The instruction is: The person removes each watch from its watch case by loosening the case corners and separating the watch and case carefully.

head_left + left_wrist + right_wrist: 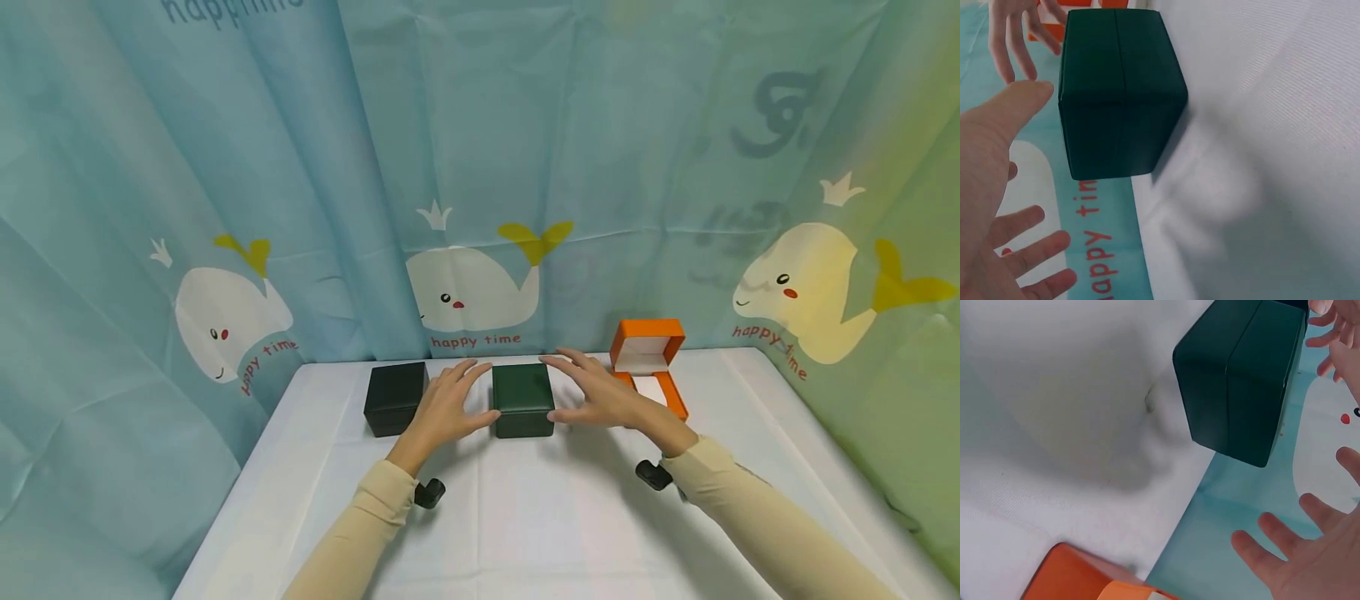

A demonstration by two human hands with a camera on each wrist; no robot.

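A closed dark green box sits on the white table in the middle of the head view. My left hand hovers at its left side, fingers spread and thumb close to the front corner. On the opposite side is my right hand, its fingers also spread. The left wrist view shows a small gap between the left thumb and the green box. In the right wrist view, the right fingers are apart from the box. Neither hand holds anything.
A black box, closed, stands left of the green one, partly behind my left hand. To the right is an open orange box with a white inside. A blue curtain with whale prints hangs behind the white table.
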